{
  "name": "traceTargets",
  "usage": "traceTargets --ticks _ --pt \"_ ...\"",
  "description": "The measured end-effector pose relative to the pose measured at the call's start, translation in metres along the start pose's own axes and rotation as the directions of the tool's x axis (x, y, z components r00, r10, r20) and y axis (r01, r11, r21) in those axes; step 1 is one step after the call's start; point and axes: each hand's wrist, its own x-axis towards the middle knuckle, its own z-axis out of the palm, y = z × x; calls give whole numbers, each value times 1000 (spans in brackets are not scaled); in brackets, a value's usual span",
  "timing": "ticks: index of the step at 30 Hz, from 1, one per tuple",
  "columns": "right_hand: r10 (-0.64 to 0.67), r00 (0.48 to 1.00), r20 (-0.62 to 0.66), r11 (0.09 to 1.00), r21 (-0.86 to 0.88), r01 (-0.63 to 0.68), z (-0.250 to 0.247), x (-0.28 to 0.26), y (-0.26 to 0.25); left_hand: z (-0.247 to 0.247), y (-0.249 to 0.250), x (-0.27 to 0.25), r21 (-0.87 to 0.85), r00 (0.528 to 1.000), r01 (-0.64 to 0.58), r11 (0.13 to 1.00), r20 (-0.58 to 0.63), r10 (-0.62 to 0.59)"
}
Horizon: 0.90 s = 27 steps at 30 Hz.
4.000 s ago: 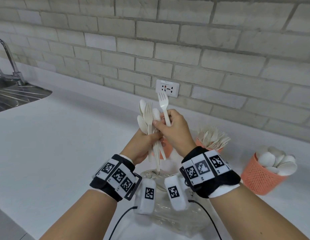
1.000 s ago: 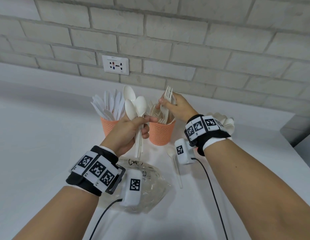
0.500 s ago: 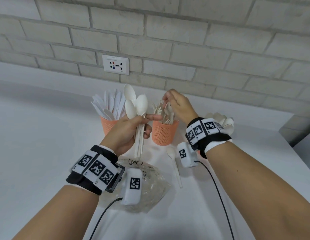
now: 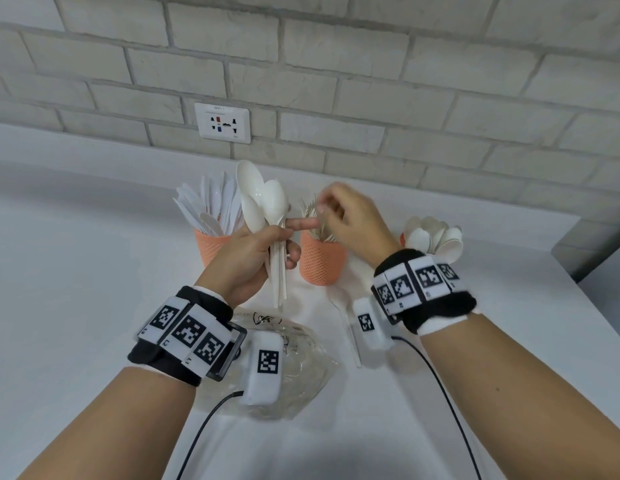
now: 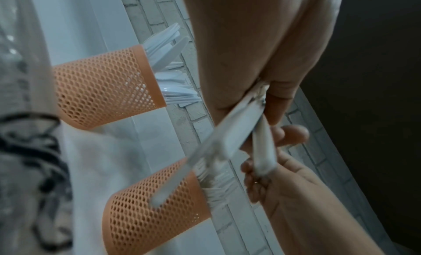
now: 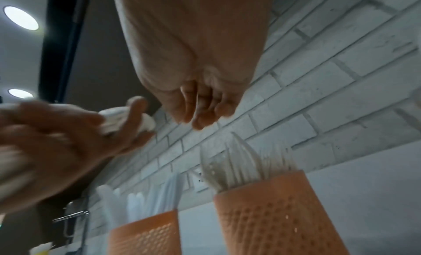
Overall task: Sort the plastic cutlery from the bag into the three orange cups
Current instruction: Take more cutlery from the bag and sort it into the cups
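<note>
Spoons (image 4: pixel 263 206) were gripped upright in the left hand (image 4: pixel 253 258) between knife cup (image 4: pixel 211 249) and fork cup (image 4: pixel 321 259); the right hand (image 4: pixel 350 220), fingers loosely curled and apparently empty, was seen above the forks. A second earlier a fork was pinched there, so fork sorting was judged done.

Left wrist: spoon handles (image 5: pixel 239 132) were clamped.

Right wrist: fingers (image 6: pixel 200 113) were seen empty; next, the spoons should be carried to the spoon cup (image 4: pixel 403 239).
</note>
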Motion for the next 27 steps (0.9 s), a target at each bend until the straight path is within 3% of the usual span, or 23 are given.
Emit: traceTargets --ticks 2,4,5,7,8,13,16,18,20,21,23,25,27 --pt "96 956 278 995 -44 -87 5 -19 -8 4 -1 1 -46 999 12 999 31 -10" --pt "277 813 513 947 -290 -140 14 -38 -1 9 -2 2 -73 998 33 997 54 -29" --pt "396 736 549 889 -430 -157 18 -46 5 11 -3 2 -78 997 43 996 68 -38" --pt "586 627 513 761 -614 -208 23 -60 17 16 -5 1 -74 993 52 996 114 -44" --pt "632 597 494 726 -647 -233 24 -63 22 18 -6 -1 -69 989 57 996 141 -47" --pt "685 539 490 675 -704 -218 24 -71 23 35 -9 -6 -40 964 100 994 251 -87" --pt "706 516 485 690 -634 -350 12 -77 24 44 -10 -11 16 958 77 997 277 -78" --pt "673 565 477 739 -400 -542 -3 -78 24 49 -12 -15 142 971 -10 990 239 -24" --pt "615 682 397 719 74 -691 -19 -79 15 57 -14 -18 384 978 -166 908 184 101" --pt "565 753 337 680 326 -656 -26 -80 10 63 -16 -18 500 969 -241 832 169 179" --pt "418 872 257 526 714 -462 -39 -84 -6 76 -24 -15 639 947 -315 701 165 275" --pt "312 924 220 431 834 -344 -47 -90 -19 88 -36 -8 727 930 -337 598 160 330" --pt "319 924 209 493 796 -351 -47 -95 -18 99 -47 -2 793 934 -313 522 158 320"
